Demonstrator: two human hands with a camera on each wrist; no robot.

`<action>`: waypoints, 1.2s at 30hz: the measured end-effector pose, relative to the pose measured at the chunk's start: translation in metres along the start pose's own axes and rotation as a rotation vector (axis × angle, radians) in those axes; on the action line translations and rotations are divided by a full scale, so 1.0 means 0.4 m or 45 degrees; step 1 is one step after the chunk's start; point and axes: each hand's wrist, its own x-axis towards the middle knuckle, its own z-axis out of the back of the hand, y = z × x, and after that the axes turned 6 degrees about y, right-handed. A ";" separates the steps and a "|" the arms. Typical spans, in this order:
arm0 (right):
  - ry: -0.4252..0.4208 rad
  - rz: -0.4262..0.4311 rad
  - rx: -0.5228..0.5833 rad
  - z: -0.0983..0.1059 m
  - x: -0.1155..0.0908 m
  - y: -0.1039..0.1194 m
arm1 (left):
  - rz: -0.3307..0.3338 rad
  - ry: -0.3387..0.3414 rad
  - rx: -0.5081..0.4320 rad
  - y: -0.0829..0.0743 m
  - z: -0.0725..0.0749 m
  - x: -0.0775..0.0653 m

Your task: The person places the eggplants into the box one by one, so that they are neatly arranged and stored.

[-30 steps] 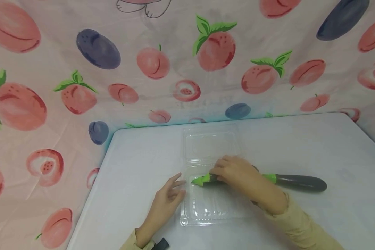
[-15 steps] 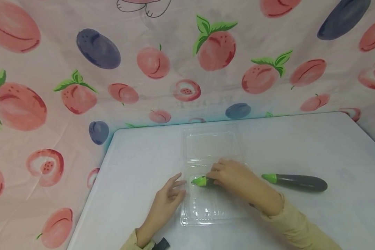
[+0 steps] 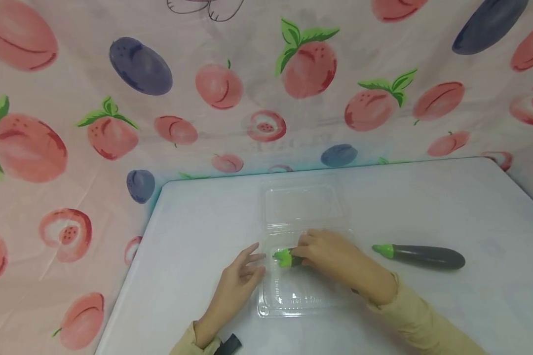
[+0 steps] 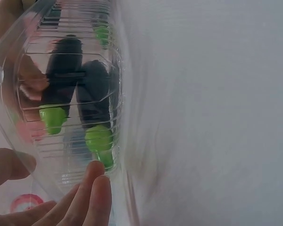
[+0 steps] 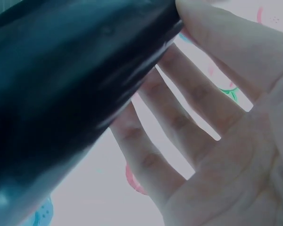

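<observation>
An open clear plastic clamshell box lies on the white table with its lid folded back. My right hand reaches into its base, holding a dark eggplant between thumb and fingers. The same eggplant fills much of the right wrist view. Through the box wall, the left wrist view shows a second eggplant shape lower down, beside the held one. From above, a green cap pokes out past my right fingers, which hide the rest. My left hand has its fingers extended at the box's left rim.
Another dark eggplant lies on the table right of the box, its green cap facing the box. A fruit-patterned cloth hangs behind and to the left of the table. A black object sits at the left wrist.
My right hand has shifted slightly left and down inside the box with the eggplant, uncovering the cap of the one on the table. The left hand keeps its place at the rim.
</observation>
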 end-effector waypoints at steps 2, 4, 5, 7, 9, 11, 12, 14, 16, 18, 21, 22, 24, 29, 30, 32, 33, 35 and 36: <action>0.003 0.011 0.001 -0.003 0.000 -0.001 | 0.008 0.004 0.004 0.000 0.000 0.000; 0.003 0.024 -0.002 -0.005 0.000 0.000 | 0.017 0.006 0.008 -0.001 -0.001 -0.001; 0.006 0.029 0.000 -0.006 0.001 0.000 | 0.023 0.006 0.005 -0.001 -0.001 -0.001; 0.008 0.034 -0.002 -0.008 0.004 0.001 | 0.031 0.005 0.008 -0.001 -0.002 -0.001; 0.020 0.024 0.005 -0.008 0.007 0.004 | 0.030 0.003 0.010 -0.002 -0.001 -0.001; 0.038 0.013 0.014 -0.009 0.010 0.006 | 0.028 0.002 0.014 -0.002 -0.001 -0.002; 0.048 0.007 0.021 -0.009 0.011 0.007 | 0.028 0.001 0.018 -0.001 -0.001 -0.002; 0.075 -0.004 0.035 -0.012 0.012 0.008 | 0.025 -0.001 0.018 0.000 0.000 -0.003; 0.095 -0.008 0.045 -0.014 0.012 0.008 | 0.024 -0.001 0.015 0.001 0.000 -0.003; 0.107 -0.014 0.065 -0.017 0.013 0.008 | 0.023 -0.001 0.009 0.002 0.000 -0.003; 0.110 -0.011 0.089 -0.020 0.012 0.009 | 0.017 0.000 0.004 0.002 -0.001 -0.003; 0.112 -0.011 0.096 -0.021 0.012 0.009 | 0.014 0.000 0.002 0.002 -0.001 -0.002; 0.117 -0.010 0.102 -0.024 0.011 0.009 | 0.012 0.000 0.004 0.001 -0.002 -0.002; 0.132 -0.013 0.084 -0.034 0.012 0.007 | 0.009 0.000 0.003 0.000 -0.003 -0.001; 0.137 -0.013 0.080 -0.036 0.013 0.006 | 0.009 0.000 0.001 0.000 -0.003 -0.001; 0.146 -0.011 0.076 -0.040 0.014 0.006 | 0.005 0.000 -0.003 -0.001 -0.003 0.000; 0.151 -0.012 0.075 -0.041 0.014 0.005 | 0.003 -0.001 -0.004 0.000 -0.003 0.000; 0.161 -0.013 0.072 -0.045 0.016 0.004 | 0.000 0.000 -0.001 -0.001 -0.002 0.000; 0.169 -0.015 0.077 -0.046 0.016 0.004 | 0.000 0.000 -0.001 -0.001 -0.002 0.000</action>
